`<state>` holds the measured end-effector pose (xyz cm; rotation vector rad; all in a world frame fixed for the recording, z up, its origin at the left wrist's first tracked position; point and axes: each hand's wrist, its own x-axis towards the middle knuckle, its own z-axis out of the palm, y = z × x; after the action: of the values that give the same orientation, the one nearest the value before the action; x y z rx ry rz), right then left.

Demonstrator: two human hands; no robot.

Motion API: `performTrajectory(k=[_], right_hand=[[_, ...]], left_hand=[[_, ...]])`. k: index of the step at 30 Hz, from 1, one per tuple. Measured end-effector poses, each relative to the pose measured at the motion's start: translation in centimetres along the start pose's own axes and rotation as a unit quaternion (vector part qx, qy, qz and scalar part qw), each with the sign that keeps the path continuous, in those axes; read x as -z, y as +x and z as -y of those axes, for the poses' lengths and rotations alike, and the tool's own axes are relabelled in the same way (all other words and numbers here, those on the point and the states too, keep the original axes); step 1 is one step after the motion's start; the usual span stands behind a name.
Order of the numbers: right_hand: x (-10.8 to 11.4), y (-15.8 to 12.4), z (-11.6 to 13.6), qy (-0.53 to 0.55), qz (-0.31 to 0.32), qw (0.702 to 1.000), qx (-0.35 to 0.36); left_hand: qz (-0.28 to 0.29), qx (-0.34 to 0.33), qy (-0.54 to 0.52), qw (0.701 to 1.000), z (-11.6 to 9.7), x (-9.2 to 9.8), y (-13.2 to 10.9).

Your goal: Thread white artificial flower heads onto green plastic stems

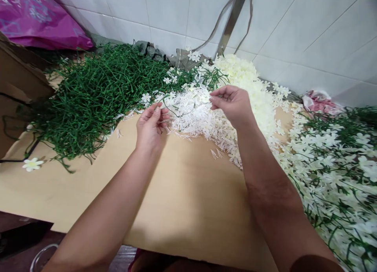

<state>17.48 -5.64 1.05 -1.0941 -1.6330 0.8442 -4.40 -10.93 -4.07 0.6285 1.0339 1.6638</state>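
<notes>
My left hand [151, 125] is closed in a pinch around a thin green plastic stem [173, 112], which curves out to the right over the pile of white stamens [191, 117]. My right hand [231, 103] hovers over the right part of that pile, thumb and fingertips pressed together. Whatever sits between those fingertips is too small to make out. Behind my right hand lies a heap of cream-white flower petals [235, 70]. A large heap of green stems [108, 83] spreads out to the left of my left hand.
Finished-looking white flowers on green stems [332, 174] cover the right side. One loose flower [32, 164] lies at left on the cardboard surface [188, 193]. A cardboard box [20, 87] and purple bag [44, 20] stand at left. A tiled wall [167, 13] closes the back.
</notes>
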Motion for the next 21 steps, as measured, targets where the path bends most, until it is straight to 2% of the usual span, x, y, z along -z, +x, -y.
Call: performTrajectory(k=[3, 5, 8, 12, 15, 17, 18, 19, 21], right_hand=[[1.0, 0.4, 0.3, 0.019, -0.076, 0.996, 0.039], [1.0, -0.1, 0.9, 0.026, -0.088, 0.994, 0.051], [0.0, -1.8, 2.1, 0.029, -0.043, 0.997, 0.056], [-1.7, -3.8, 2.7, 0.04, 0.055, 0.997, 0.034], [-2.3, -4.6, 2.1, 0.047, 0.087, 0.995, 0.015], [-2.5, -4.9, 1.8, 0.043, 0.096, 0.994, 0.007], [-2.6, -5.0, 1.7, 0.042, 0.101, 0.994, 0.004], [-2.6, -5.2, 1.8, 0.043, 0.107, 0.993, 0.001], [-2.8, -5.5, 2.0, 0.052, 0.116, 0.992, -0.002]], left_hand=[[-0.029, -0.083, 0.061, 0.994, -0.1, 1.0, 1.1], [-0.04, -0.174, 0.163, 0.97, 0.3, 1.6, 1.5], [-0.015, -0.259, 0.319, 0.911, 0.8, 1.8, 1.3], [0.054, -0.288, 0.472, 0.831, 0.6, 1.2, 0.0], [0.028, -0.298, 0.555, 0.777, -0.3, 0.8, -0.8], [0.003, -0.298, 0.552, 0.779, -0.8, 0.5, -1.1], [0.004, -0.291, 0.53, 0.797, -1.0, 0.4, -1.2], [0.018, -0.272, 0.494, 0.825, -1.0, 0.2, -1.3], [0.071, -0.192, 0.391, 0.897, -0.8, -0.4, -1.6]])
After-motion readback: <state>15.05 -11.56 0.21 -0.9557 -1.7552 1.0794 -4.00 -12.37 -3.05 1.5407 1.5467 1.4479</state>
